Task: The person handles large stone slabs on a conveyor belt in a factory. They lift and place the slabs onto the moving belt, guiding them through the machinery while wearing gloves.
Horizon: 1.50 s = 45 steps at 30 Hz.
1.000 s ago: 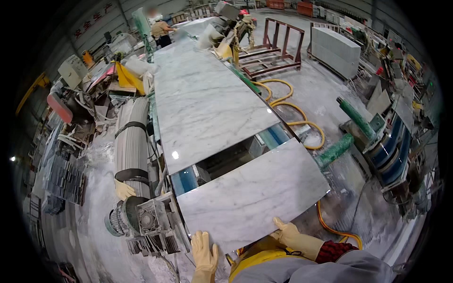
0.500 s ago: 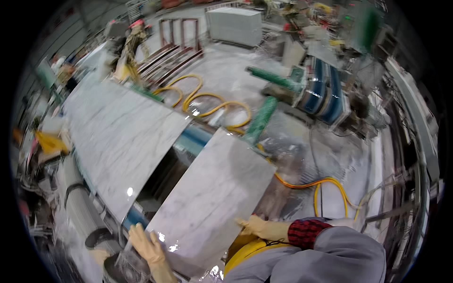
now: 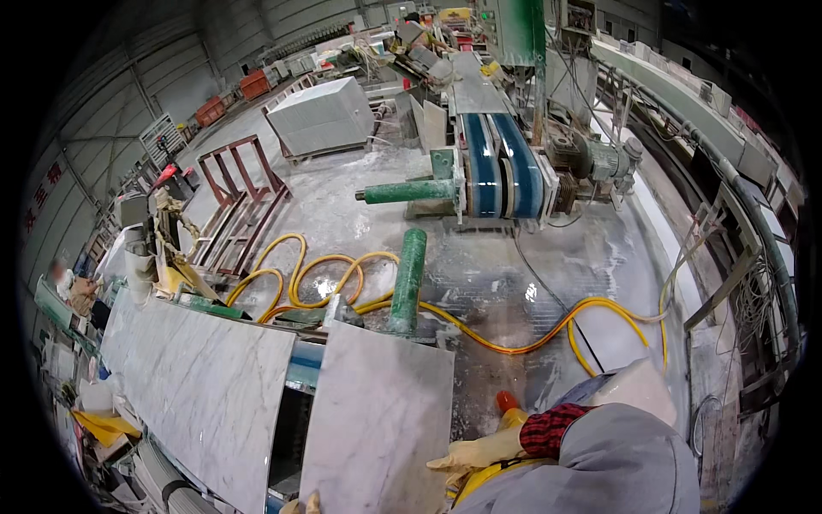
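Note:
A short white marble slab (image 3: 377,411) with grey veins lies on a blue-edged machine bed in front of me. My right hand (image 3: 475,452), in a pale yellow glove, grips the slab's right edge near its front corner. Only the gloved fingertips of my left hand (image 3: 300,505) show at the bottom rim, touching the slab's near edge. A longer marble slab (image 3: 205,385) lies to the left of it, across a dark gap.
Yellow hose (image 3: 342,274) coils over the wet floor past a green roller (image 3: 407,278). Behind it stands a blue-belted conveyor machine (image 3: 497,163). A grey stone block (image 3: 321,116) and a red metal rack (image 3: 235,188) are farther left. Another person (image 3: 64,283) is at the far left.
My head has turned to the right, so the slabs have slid to the lower left of the view. Both hands stay on the short slab; the left one is now nearly out of view.

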Tool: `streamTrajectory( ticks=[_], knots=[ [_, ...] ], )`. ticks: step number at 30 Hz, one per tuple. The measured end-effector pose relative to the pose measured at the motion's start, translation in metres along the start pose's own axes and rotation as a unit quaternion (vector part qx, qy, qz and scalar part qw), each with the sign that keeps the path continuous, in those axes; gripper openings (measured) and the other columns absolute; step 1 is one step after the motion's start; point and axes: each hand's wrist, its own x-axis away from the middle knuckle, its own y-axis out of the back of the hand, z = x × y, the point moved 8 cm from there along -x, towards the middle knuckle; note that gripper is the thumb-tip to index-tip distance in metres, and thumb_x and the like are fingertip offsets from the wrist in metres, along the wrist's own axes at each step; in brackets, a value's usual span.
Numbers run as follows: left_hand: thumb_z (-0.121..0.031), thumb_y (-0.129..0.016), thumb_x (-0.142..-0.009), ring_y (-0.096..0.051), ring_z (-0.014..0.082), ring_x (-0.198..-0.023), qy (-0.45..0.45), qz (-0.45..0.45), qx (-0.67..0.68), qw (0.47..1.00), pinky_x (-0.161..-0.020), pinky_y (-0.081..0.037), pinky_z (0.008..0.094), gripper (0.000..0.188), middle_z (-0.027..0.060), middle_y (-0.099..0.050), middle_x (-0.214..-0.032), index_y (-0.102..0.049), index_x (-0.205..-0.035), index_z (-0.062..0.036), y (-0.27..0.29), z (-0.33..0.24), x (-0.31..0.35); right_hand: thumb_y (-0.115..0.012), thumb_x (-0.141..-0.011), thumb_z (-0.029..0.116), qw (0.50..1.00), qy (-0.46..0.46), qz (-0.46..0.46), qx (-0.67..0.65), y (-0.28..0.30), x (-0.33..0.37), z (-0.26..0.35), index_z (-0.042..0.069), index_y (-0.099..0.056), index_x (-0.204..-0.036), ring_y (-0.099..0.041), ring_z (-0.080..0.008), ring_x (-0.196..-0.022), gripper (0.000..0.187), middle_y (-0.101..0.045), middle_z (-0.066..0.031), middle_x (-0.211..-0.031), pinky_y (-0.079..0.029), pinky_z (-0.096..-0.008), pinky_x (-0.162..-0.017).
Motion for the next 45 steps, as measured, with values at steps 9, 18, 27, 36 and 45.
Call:
streamTrajectory(
  ticks=[9,18,27,36,45],
  knots=[
    [-0.027,-0.079,-0.103,-0.068,0.0242,-0.103,-0.027,-0.117,0.122,0.985,-0.089,-0.057,0.0367,0.043,0.0165,-0.076,-0.115,-0.074,-0.135,0.0008,-0.014,-0.121,-0.043,-0.082,-0.097,0.055,0.869,0.003,-0.229,-0.438,0.193,0.065,0.04,-0.001,-0.074,-0.127,-0.067,-0.0167,-0.096,0.064,-0.074,-0.0068,-0.106,-0.055,-0.0336,-0.084],
    [-0.038,-0.078,-0.103,-0.065,0.0199,-0.089,-0.158,-0.014,0.392,0.906,-0.082,-0.054,0.0358,0.053,0.0135,-0.076,-0.102,-0.073,-0.116,0.0132,-0.211,-0.411,-0.145,-0.083,-0.099,0.029,0.741,0.047,-0.482,-0.465,0.5,0.224,-0.053,-0.005,-0.058,-0.15,-0.063,-0.0276,-0.135,0.067,-0.07,-0.0161,-0.144,-0.052,-0.0384,-0.111],
    [-0.051,-0.065,-0.11,-0.068,0.0199,-0.091,-0.162,0.155,0.381,0.897,-0.08,-0.055,0.0395,0.059,0.0107,-0.079,-0.103,-0.079,-0.123,0.0045,-0.39,-0.572,-0.159,-0.085,-0.096,0.04,0.686,-0.194,-0.598,-0.367,0.596,0.375,-0.187,0.009,-0.069,-0.148,-0.063,-0.0242,-0.137,0.063,-0.075,-0.0092,-0.141,-0.05,-0.0382,-0.112],
    [-0.055,-0.057,-0.108,-0.074,0.0275,-0.098,-0.243,0.202,0.178,0.932,-0.089,-0.055,0.0412,0.061,0.0157,-0.081,-0.109,-0.078,-0.133,-0.0029,-0.41,-0.655,-0.18,-0.083,-0.096,0.023,0.672,-0.229,-0.616,-0.34,0.625,0.395,-0.217,0.011,-0.066,-0.151,-0.062,-0.0292,-0.137,0.059,-0.067,-0.0102,-0.151,-0.047,-0.041,-0.117],
    [-0.054,-0.058,-0.108,-0.073,0.028,-0.108,-0.204,0.291,0.142,0.924,-0.098,-0.052,0.0407,0.057,0.0146,-0.08,-0.116,-0.076,-0.134,-0.006,-0.429,-0.717,-0.224,-0.069,-0.108,0.038,0.731,-0.203,-0.62,-0.202,0.599,0.41,-0.198,0.006,-0.07,-0.143,-0.07,-0.0247,-0.124,0.047,-0.075,-0.0093,-0.134,-0.056,-0.0371,-0.102]
  ],
)
